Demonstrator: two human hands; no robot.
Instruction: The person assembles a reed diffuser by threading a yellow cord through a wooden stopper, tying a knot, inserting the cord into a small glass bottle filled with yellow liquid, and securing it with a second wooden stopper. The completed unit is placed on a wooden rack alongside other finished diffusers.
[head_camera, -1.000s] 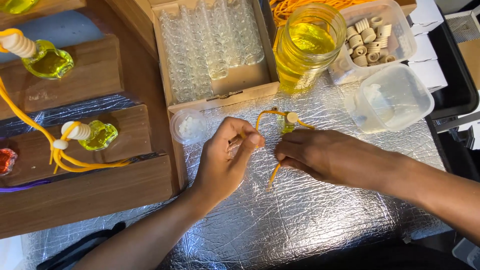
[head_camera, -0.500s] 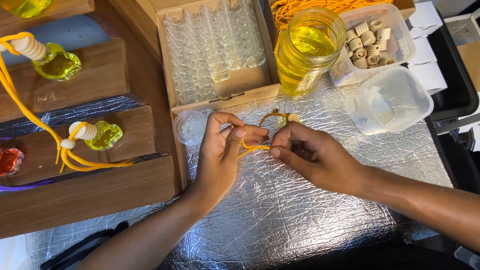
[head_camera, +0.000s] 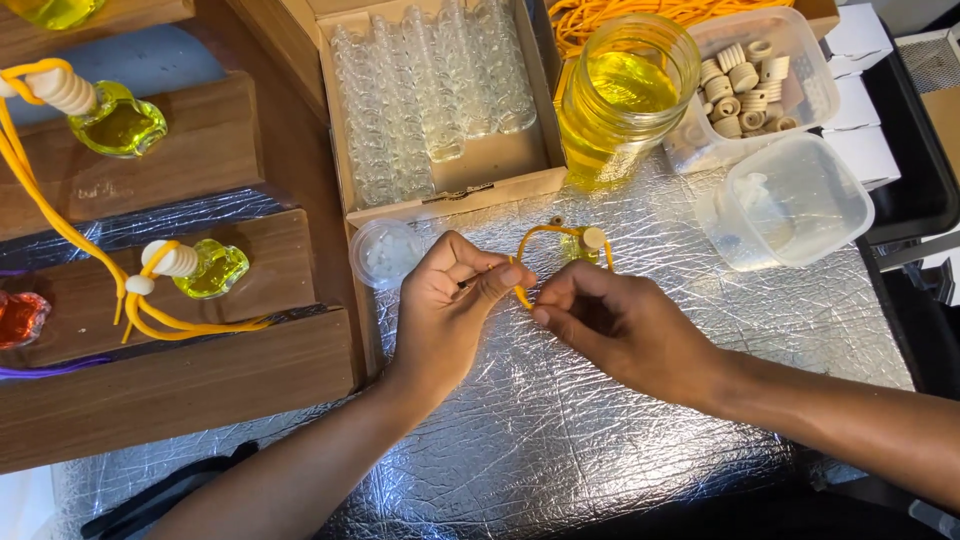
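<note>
Crinkled silver foil sheet (head_camera: 600, 440) covers the work surface, with stepped dark wooden shelves (head_camera: 200, 380) along the left edge. Left hand (head_camera: 445, 305) and right hand (head_camera: 620, 325) meet at centre, fingertips almost touching, both pinching a thin orange cord (head_camera: 540, 235). Cord loops up from the pinch to a small glass bottle (head_camera: 578, 245) with yellow liquid and a pale wooden cap, lying on the foil just above the right hand's fingers. Left thumb and forefinger closed on the cord; right hand's fingers curl over it too, exact grip partly hidden. Small round clear lid (head_camera: 385, 252) sits on the foil just left of the left hand. Behind the hands: open cardboard box (head_camera: 450, 190) packed with rows of empty clear bottles, glass jar (head_camera: 625, 95) of yellow liquid beside it, clear tub of wooden caps (head_camera: 755, 80) right of the jar, and an empty clear plastic container (head_camera: 790, 205) nearer the right edge. More orange cord piled at top. On the shelves, two finished yellow bottles (head_camera: 205, 268) with caps and orange cords, plus a red one (head_camera: 20, 318) cut off at the left edge.
</note>
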